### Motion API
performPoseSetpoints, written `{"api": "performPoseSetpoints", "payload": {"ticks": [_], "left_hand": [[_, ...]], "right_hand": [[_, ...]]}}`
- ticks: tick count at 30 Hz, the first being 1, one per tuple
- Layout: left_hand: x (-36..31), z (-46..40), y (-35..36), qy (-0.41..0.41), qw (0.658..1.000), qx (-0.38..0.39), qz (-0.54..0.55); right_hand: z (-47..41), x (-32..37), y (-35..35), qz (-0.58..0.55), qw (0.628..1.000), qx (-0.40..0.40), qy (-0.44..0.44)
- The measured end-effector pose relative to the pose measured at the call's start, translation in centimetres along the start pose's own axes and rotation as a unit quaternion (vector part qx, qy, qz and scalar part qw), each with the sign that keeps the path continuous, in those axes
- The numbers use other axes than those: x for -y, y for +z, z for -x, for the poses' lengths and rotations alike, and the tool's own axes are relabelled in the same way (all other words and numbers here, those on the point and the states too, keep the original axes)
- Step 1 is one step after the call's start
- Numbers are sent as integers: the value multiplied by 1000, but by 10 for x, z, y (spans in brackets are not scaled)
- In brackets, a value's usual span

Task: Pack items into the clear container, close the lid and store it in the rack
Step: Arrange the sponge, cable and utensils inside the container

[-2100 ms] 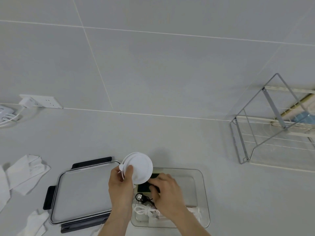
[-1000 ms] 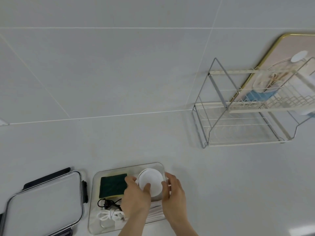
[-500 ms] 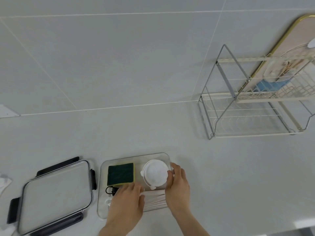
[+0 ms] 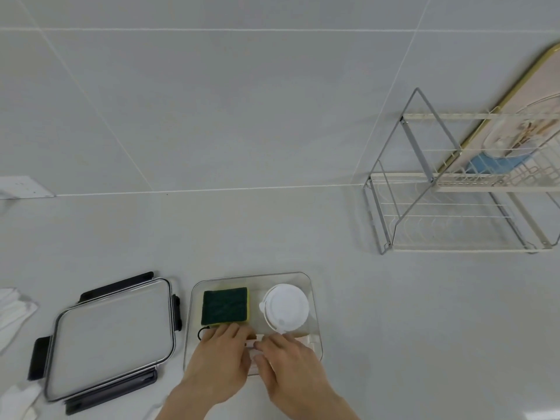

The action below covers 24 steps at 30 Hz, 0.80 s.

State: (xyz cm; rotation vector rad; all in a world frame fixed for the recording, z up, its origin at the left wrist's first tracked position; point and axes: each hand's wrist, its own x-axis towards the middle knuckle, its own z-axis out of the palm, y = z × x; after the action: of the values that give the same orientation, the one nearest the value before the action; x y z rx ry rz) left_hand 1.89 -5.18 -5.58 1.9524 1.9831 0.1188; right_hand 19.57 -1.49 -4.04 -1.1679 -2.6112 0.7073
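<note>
The clear container (image 4: pixel 312 286) sits on the counter at the bottom centre, uncovered. Inside it lie a green and yellow sponge (image 4: pixel 225 305) at the back left and a round white lid (image 4: pixel 286 307) at the back right. My left hand (image 4: pixel 219 362) and my right hand (image 4: pixel 291 365) rest palm down over its front half, covering a black cable (image 4: pixel 201 332) and pale straws (image 4: pixel 251 344). Whether either hand grips anything is hidden. The container's lid (image 4: pixel 112 338), clear with black clasps, lies flat to the left.
A wire rack (image 4: pixel 454 213) stands at the right against the tiled wall, with a tray and dishes on its far side. White cloths (image 4: pixel 13 310) lie at the left edge. A wall socket (image 4: pixel 21 186) is at the left.
The white round lid went from my left hand into the container's back right corner. Both hands then moved down onto the front items. The view shifted right and back.
</note>
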Motion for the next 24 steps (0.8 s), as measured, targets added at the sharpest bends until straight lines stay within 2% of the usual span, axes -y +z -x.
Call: {"api": "performPoseSetpoints", "payload": {"ticks": [3,7,11,16,19,24], "left_hand": [[5,3,-7,4,1000,5,12],[20,12,-15,15,1000,-6,14],[33,19,-17,49,999,20,-9],[28,14,-21,37,999,30,-21],[27,16,-20,46,999,-6,-5],[30,25,-20,22,994,-103,-7]], "right_hand": [[-2,1,-1,34,998,47,-11],[-12,6,-10,0,977,211,40],[-16,8,-12,11,964,259,60],[-17,7,-10,5,968,246,53],[-16,6,-7,6,974,222,41],[-2,-2,-9,-33,995,86,37]]}}
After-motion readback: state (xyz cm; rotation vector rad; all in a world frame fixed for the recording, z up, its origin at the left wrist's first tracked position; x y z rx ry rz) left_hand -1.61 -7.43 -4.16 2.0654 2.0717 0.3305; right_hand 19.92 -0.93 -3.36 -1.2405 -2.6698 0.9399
